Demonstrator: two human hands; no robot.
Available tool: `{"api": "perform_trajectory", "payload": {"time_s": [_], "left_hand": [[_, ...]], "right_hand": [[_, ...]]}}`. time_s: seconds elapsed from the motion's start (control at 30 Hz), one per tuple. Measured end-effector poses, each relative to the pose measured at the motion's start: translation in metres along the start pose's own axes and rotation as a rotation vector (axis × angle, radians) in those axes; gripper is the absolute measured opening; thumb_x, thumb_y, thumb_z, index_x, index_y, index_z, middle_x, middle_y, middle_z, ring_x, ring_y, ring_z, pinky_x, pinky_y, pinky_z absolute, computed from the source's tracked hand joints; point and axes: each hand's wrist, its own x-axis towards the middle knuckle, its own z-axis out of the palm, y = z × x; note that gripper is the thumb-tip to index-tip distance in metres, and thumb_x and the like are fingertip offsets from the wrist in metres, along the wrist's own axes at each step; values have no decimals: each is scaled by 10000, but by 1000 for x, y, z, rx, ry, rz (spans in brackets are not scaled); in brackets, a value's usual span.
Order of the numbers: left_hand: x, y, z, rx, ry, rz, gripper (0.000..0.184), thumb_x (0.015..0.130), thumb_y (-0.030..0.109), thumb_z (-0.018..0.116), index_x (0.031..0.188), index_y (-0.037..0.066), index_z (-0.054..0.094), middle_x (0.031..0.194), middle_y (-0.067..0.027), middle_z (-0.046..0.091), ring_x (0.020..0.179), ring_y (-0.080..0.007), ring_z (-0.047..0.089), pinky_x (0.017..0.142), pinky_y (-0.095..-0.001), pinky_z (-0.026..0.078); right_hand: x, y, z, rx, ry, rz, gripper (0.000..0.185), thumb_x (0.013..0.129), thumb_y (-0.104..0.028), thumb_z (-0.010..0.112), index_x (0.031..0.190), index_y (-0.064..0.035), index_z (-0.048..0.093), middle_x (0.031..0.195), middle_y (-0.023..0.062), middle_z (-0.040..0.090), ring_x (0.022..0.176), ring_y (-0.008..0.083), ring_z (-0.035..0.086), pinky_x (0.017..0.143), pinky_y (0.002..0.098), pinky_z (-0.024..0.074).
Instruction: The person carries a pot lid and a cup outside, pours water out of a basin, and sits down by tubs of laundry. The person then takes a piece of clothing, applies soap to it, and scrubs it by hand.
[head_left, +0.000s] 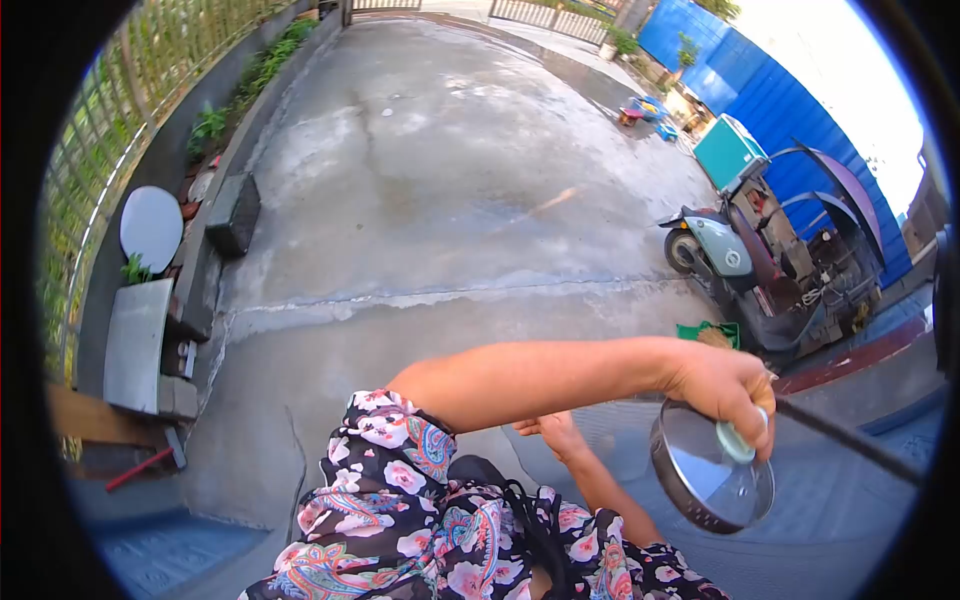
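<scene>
My left arm reaches across my body to the right. Its hand (722,385) is closed on the pale green knob of a round glass lid (700,465). The lid is tilted, and small holes show along its metal rim. From beside that hand a dark rod (850,440) runs down to the right; I cannot tell whether it joins the lid. Lower and nearer my body, my right hand (556,432) has its fingers curled, and anything inside them is hidden.
A scooter (725,255) stands at the right, near a teal box (730,152) and a blue metal fence (770,95). A green tray (712,333) lies beyond my left hand. Along the left run a low wall, a grey block (234,215) and a red-handled tool (140,470).
</scene>
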Motion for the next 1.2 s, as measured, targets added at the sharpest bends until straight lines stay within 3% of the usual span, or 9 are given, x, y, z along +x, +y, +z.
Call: {"api": "perform_trajectory", "payload": {"time_s": [0.17,0.3,0.43,0.6,0.7,0.77,0.83,1.0,1.2], "left_hand": [[-5,1,-83,-186,-364,-53,218,746,196,596,768,-20,612,884,-72,607,776,-106,520,677,-246,406],[-14,-24,-190,-365,-326,-25,253,747,197,610,877,-21,625,873,-57,609,762,-97,540,682,-217,421],[-50,-30,-337,-324,4,-51,238,755,219,614,666,5,561,927,-103,589,913,-191,521,807,-307,399],[-144,-9,-482,-314,700,-8,312,716,272,633,548,64,473,835,-112,572,975,-269,510,875,-392,381],[-224,-22,-536,32,1121,-6,226,801,249,546,761,27,553,839,-87,576,972,-211,519,897,-419,381],[-266,-42,-558,-422,1324,287,258,851,254,478,920,21,562,875,-75,593,997,-196,524,921,-445,378],[-312,-72,-584,-545,1505,435,286,858,274,465,959,29,574,924,-64,604,1017,-210,526,923,-463,385],[-359,-145,-694,-560,1629,538,276,837,285,496,918,39,592,954,-62,610,998,-207,539,903,-451,400],[-218,-147,-941,-633,1566,255,235,823,243,524,897,28,584,902,-87,615,951,-219,560,866,-456,429]], "right_hand": [[83,-34,-23,129,201,-49,288,889,-241,405,903,24,517,846,124,560,715,185,587,626,289,499],[153,-43,-56,203,322,-79,291,889,-236,405,887,32,519,816,120,565,705,183,588,617,286,497],[229,-60,-100,224,418,-118,295,888,-231,404,870,40,521,786,116,569,695,181,589,609,282,496],[320,-79,-180,316,438,18,307,884,-242,417,841,47,514,765,123,566,682,193,594,592,290,500],[368,-104,-227,346,473,62,311,884,-242,418,827,51,507,768,133,560,679,196,594,593,291,502],[400,-111,-257,359,475,75,308,883,-241,418,832,50,505,775,133,560,687,200,597,595,296,503],[440,-125,-287,396,504,80,303,882,-240,420,834,46,505,775,132,561,688,203,598,595,297,503],[549,-160,-362,436,581,45,297,881,-247,415,844,33,505,781,127,564,686,206,602,597,294,501],[655,-236,-466,526,662,62,314,882,-261,398,870,33,509,785,130,569,678,205,605,598,288,502]]}}
